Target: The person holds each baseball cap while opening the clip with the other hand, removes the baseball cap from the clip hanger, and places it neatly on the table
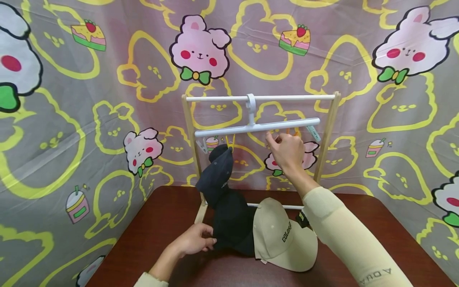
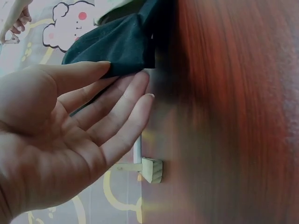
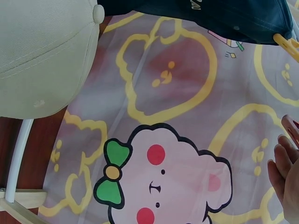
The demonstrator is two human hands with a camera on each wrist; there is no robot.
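Note:
My left hand (image 1: 195, 240) pinches the edge of a black cap (image 1: 233, 221) between thumb and fingers, low over the table. In the left wrist view the dark cloth (image 2: 114, 49) lies at the thumb tip, with the other fingers extended behind it. My right hand (image 1: 285, 149) is raised just under the pale hanger bar (image 1: 222, 129), its fingers at a red clip (image 3: 292, 130) seen at the right edge of the right wrist view. A navy cap (image 1: 216, 175) hangs from a yellow clip (image 1: 230, 142) on the bar. Beside the black cap sits a beige cap (image 1: 272, 231) with dark lettering.
The hanger tilts on the white top rod (image 1: 215, 98) of a wooden-sided rack (image 1: 326, 137). A teal clip (image 1: 313, 133) and a grey clip (image 1: 202, 146) hang near its ends. Under the rack is a reddish-brown table (image 1: 154, 223); a patterned curtain (image 1: 107, 119) surrounds it.

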